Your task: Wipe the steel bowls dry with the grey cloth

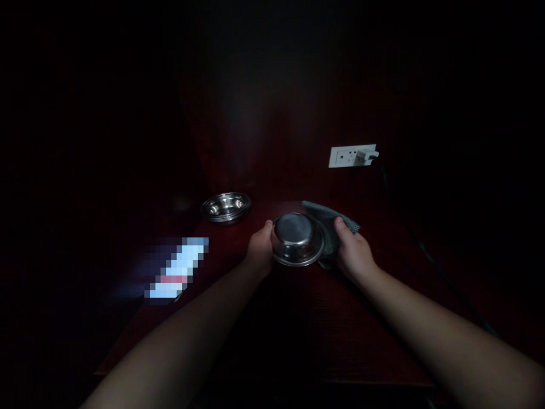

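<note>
Bare forearms [179,341] frame an upturned steel bowl [293,233] and a grey-green cloth [330,224]

From the head view, both forearms come in from the lower corners, nearest the camera, and meet over a dark red desk [230,244]. Between them sits the steel bowl, bottom up and tipped a little, with its flat base showing and its flared rim below. Whether the rim touches the desk or is lifted off it, I cannot tell. The left hand [260,247] grips the bowl by its left side, thumb up along the edge. The right hand [355,250] is closed on the cloth, thumb on top, and the cloth lies between that hand and the bowl's right side; the fingers underneath are hidden.

Farther back and to the left, shiny nested bowls [225,208] stand on the desk with their open side up. Nearer, beside the left forearm, lies a bright pixelated panel [179,270] with a reddish band across it. On the dark wall [272,153] behind, to the right, a white socket plate [344,157] holds a plug [367,154], and a dark cable [421,245] runs down the right side
</note>
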The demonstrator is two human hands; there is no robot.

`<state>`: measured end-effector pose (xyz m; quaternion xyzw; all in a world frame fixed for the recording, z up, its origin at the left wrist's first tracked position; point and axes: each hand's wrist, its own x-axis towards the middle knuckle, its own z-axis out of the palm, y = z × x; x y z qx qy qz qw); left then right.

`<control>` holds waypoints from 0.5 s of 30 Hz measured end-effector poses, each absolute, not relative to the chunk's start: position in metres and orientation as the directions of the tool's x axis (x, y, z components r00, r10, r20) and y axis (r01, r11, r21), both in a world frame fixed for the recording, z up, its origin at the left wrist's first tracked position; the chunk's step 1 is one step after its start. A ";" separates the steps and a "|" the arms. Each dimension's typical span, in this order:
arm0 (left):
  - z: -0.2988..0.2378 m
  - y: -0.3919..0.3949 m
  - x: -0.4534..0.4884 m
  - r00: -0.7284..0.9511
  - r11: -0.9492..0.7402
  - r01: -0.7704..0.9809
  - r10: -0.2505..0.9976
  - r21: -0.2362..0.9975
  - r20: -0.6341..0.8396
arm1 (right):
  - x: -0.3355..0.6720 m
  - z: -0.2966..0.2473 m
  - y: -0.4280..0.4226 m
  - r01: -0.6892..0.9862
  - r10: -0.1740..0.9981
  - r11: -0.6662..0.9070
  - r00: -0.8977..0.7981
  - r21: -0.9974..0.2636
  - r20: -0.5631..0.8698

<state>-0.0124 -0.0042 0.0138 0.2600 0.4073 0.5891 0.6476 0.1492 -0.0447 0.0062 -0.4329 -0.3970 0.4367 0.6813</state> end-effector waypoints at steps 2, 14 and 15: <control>0.013 -0.005 -0.011 -0.036 0.180 -0.501 0.973 0.846 -0.228 | 0.150 0.005 -0.045 -0.237 0.936 0.318 0.235 -0.918 0.264; 0.006 -0.003 -0.008 -0.062 0.128 -0.501 0.981 0.856 -0.183 | 0.149 0.028 -0.050 -0.418 0.991 0.127 0.017 -0.900 0.132; 0.005 -0.002 -0.008 -0.058 0.129 -0.501 0.982 0.856 -0.182 | 0.148 0.028 -0.049 -0.394 0.992 0.126 0.040 -0.910 0.120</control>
